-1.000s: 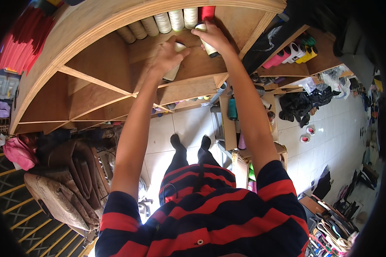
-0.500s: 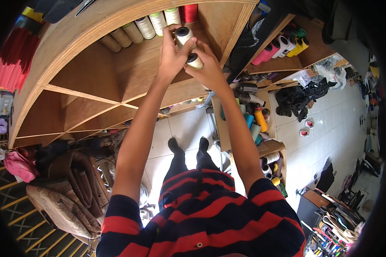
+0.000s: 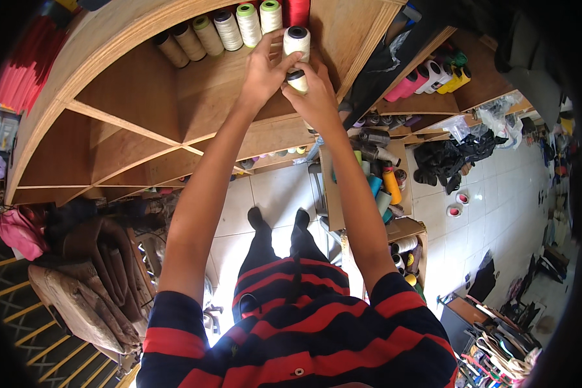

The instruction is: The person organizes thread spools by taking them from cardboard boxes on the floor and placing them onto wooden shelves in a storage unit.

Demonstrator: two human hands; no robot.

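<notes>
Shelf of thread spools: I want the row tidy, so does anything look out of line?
Two white spools sit forward of the row: one at the left hand, a smaller one at the right hand. The rest stand side by side at the back. Nothing looks spilled or damaged.

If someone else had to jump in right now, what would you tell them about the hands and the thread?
Left hand: fingers on a white thread spool, upright on the wooden shelf.
Right hand: grips a second white spool just below it.
Done: a row of spools lines the shelf back.
Left: the held spool is not yet set down.
</notes>
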